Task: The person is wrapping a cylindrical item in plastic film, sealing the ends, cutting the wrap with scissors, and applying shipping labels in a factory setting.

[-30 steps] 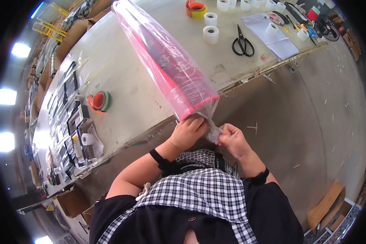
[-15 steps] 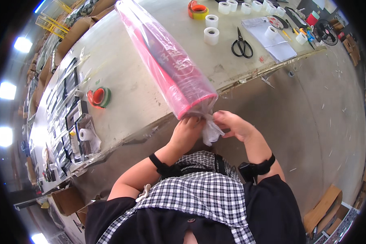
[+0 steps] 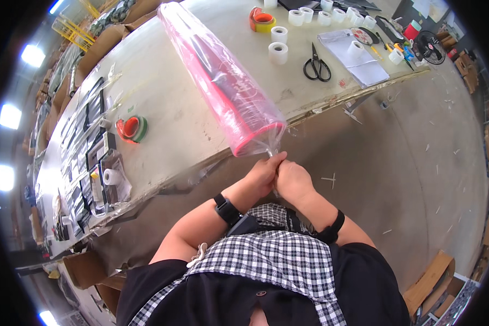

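Both hands have drawn together since half a second ago, when the right one lay open-fingered across the bag's end; now the left hand (image 3: 262, 173) and right hand (image 3: 291, 179) press knuckle to knuckle, each closed on the gathered tail of the clear plastic sleeve (image 3: 223, 81). That sleeve wraps a long pink roll (image 3: 243, 117) which lies slanting across the pale worktable (image 3: 163, 108), its near end jutting past the table's front edge just above the hands. The pinched plastic is bunched between the fingers; it looks twisted, though the view is too small to be sure. A black wristband sits on each wrist. On the table, left of the roll, lies a red and green tape roll (image 3: 130, 129); beyond it to the right are black scissors (image 3: 316, 66) and two white tape rolls (image 3: 278, 44).
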`<action>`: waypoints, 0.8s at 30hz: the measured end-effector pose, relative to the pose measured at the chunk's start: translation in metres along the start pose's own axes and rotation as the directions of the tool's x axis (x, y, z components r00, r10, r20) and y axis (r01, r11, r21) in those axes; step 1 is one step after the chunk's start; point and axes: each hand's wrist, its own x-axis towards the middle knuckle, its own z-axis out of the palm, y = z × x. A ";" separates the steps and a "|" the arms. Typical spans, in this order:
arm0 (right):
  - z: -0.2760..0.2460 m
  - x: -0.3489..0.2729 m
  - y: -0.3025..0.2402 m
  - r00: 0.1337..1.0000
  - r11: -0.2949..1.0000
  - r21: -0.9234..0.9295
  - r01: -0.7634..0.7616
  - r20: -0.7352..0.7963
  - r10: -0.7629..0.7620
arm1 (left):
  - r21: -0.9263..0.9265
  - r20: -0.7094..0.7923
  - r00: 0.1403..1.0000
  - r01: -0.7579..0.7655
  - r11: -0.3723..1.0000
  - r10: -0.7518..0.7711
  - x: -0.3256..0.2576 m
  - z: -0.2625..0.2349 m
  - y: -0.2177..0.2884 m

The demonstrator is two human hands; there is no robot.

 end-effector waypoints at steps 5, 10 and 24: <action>0.007 -0.027 -0.006 0.997 0.986 0.156 0.061 0.029 -0.066 | -0.162 -0.258 0.966 -0.014 0.987 -0.029 0.001 0.009 0.025; -0.011 -0.052 -0.011 0.947 0.916 0.292 0.275 0.084 -0.311 | -0.527 0.060 0.940 0.316 0.789 -0.336 0.022 -0.026 0.055; 0.006 -0.018 -0.035 0.786 0.863 0.428 0.268 0.421 -0.453 | -0.433 -0.061 0.994 0.059 0.899 -0.095 -0.004 -0.122 0.102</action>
